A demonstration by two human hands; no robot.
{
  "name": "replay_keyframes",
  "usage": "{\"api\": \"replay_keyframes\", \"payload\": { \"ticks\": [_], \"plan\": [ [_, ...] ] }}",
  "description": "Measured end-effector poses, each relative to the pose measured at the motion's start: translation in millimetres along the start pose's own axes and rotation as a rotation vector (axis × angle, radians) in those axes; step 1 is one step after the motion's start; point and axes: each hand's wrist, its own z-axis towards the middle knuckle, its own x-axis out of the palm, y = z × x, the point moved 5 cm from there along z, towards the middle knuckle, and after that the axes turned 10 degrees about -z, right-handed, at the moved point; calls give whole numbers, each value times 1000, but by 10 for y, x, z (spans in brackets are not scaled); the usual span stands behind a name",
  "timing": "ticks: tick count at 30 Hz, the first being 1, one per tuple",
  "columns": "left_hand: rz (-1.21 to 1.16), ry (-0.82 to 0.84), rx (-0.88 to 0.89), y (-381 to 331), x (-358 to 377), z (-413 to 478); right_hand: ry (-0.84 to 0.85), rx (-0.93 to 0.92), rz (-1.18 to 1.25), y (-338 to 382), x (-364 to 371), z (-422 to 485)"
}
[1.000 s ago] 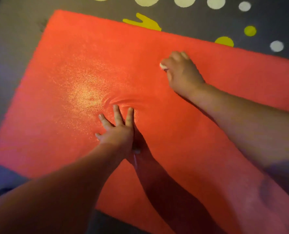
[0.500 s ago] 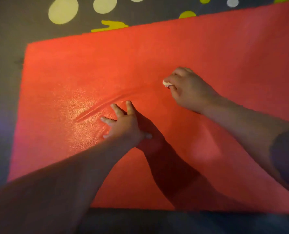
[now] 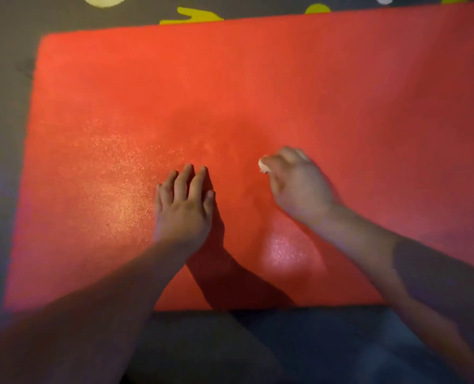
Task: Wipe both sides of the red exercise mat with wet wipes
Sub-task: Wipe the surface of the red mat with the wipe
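Note:
The red exercise mat lies flat on the floor and fills most of the view. My left hand rests palm down on the mat near its middle, fingers spread a little, holding nothing. To its right my right hand presses on the mat with its fingers curled around a small white wet wipe. Only a corner of the wipe shows at the fingertips. A shiny patch gleams on the mat left of my left hand, and a smaller one shows between my forearms.
A dark grey rug with pale and yellow dots and a yellow shape surrounds the mat at the far and left sides. The mat's near edge runs across the bottom, with dark floor below it.
My right hand with the wipe has drawn back toward me across the mat. My left hand has flattened, and the wrinkles in the mat beside it have smoothed out. The view has shifted.

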Motion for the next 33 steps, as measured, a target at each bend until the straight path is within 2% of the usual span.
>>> {"api": "replay_keyframes", "payload": {
  "ticks": [3,5,6,7,10,12,14,16,21,26,28,33],
  "plan": [
    [55,-71,55,62,85,-84,178,-289,74,526,86,-593],
    [45,-91,54,61,82,-97,293,-463,76,633,78,-826],
    [41,-96,54,58,76,-93,318,-492,90,602,55,-826],
    [36,-100,52,69,74,-98,318,-454,128,544,24,-780],
    [43,-103,54,81,61,-106,205,-44,155,156,-102,-504],
    [50,-104,53,88,57,-106,161,195,26,-117,-131,-379],
    [49,-106,56,87,49,-116,149,316,-74,-200,-157,-342],
    [38,-108,60,92,46,-117,123,356,-87,-132,-201,-344],
    [18,-125,74,109,48,-121,38,324,-101,176,-267,-435],
    [0,-142,87,109,40,-143,82,279,-235,229,-201,-507],
    [0,-143,86,99,34,-140,55,246,-214,191,-169,-430],
    [29,-131,83,114,48,-118,-45,319,-131,287,-20,-463]
  ]
}}
